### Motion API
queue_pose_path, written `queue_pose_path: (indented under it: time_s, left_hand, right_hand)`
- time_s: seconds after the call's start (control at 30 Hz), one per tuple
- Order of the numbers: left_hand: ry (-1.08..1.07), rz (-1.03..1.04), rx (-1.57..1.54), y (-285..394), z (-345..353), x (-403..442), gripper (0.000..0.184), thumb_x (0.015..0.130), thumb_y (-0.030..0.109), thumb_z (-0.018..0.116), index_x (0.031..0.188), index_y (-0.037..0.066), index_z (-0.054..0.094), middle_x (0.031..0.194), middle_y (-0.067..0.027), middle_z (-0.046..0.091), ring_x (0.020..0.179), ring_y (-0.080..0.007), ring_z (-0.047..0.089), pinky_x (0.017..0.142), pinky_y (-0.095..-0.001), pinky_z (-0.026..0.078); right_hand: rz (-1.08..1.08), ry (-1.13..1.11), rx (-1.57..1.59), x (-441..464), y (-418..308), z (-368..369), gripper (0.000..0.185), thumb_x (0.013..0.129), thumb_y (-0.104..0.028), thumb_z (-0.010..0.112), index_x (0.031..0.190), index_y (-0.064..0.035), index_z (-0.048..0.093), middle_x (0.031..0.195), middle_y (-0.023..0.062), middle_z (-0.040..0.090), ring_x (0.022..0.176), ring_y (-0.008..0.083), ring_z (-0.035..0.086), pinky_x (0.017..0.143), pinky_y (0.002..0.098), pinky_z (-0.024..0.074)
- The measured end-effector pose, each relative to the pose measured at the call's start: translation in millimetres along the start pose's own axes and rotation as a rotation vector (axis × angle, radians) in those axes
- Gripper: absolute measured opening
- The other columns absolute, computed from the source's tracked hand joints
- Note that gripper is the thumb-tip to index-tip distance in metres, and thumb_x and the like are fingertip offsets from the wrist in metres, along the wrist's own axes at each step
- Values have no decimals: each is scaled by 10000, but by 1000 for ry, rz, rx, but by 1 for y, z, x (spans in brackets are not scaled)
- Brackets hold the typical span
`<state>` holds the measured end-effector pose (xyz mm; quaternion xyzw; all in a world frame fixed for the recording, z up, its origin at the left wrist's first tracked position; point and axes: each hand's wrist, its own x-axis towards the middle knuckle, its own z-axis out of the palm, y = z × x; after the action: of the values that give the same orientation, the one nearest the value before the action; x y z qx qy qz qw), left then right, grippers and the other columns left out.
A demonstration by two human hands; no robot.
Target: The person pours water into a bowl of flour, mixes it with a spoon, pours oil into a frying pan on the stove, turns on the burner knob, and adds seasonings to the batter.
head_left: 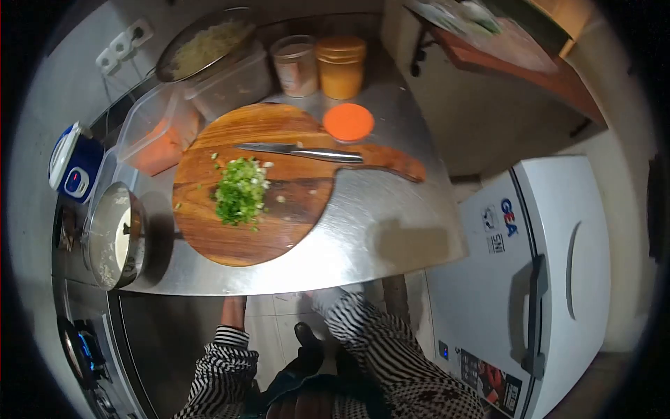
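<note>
My left hand is hidden below the front edge of the steel table (391, 202); only my left wrist (235, 311) and a striped sleeve show. Beside a pale blurred patch at the same edge, my right sleeve (352, 325) reaches forward, and the fingers cannot be made out. Above them on the table lies a round wooden cutting board (293, 230) with a handle pointing right. A heap of chopped green onion (241, 192) sits on the board. Behind the heap rests a knife (300, 151), its blade pointing left.
A metal bowl of white batter (124, 234) stands left, near a blue-white appliance (77, 171). Behind are plastic tubs (234, 84), a strainer of pale shreds (213, 49), a jar (294, 66), an orange tub (340, 70) and its lid (349, 122). A white freezer (488, 244) stands right.
</note>
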<state>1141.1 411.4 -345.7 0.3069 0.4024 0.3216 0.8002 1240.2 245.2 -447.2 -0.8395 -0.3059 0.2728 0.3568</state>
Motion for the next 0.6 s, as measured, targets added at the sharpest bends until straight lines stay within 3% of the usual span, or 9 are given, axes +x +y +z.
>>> queue_pose_path:
  time_s: [0.2, 0.33, 0.4, 0.6]
  left_hand:
    - [237, -87, -90, -7, -4, -15, 486, 889, 389, 383, 1248, 62, 404, 1237, -127, 462, 1103, -293, 467, 932, -424, 408]
    - [18, -32, -102, 13, -49, 19, 433, 885, 385, 406, 1198, 89, 456, 1202, -122, 497, 1091, -283, 477, 921, -454, 412]
    - [174, -136, -358, 37, 3, -11, 382, 875, 311, 462, 1177, 78, 471, 1157, -113, 523, 1047, -270, 503, 894, -452, 433]
    - [58, -83, -278, 30, 31, 6, 387, 879, 329, 437, 1168, 75, 474, 1148, -120, 527, 1036, -279, 509, 881, -462, 436]
  right_hand:
    - [-24, -27, 56, 20, -12, -4, 716, 732, -311, 629, 1260, 39, 293, 1236, 279, 356, 1141, 388, 384, 929, 429, 343]
    - [-54, -37, 54, 13, 0, -24, 707, 746, -316, 617, 1264, 40, 292, 1242, 281, 357, 1142, 388, 388, 925, 428, 349]
    - [-69, -40, 40, 6, 8, -45, 703, 752, -319, 611, 1266, 40, 292, 1245, 283, 358, 1143, 389, 390, 923, 427, 352]
    - [-95, -22, -16, -2, 32, -134, 690, 772, -326, 594, 1272, 41, 290, 1254, 286, 359, 1144, 389, 396, 918, 424, 362]
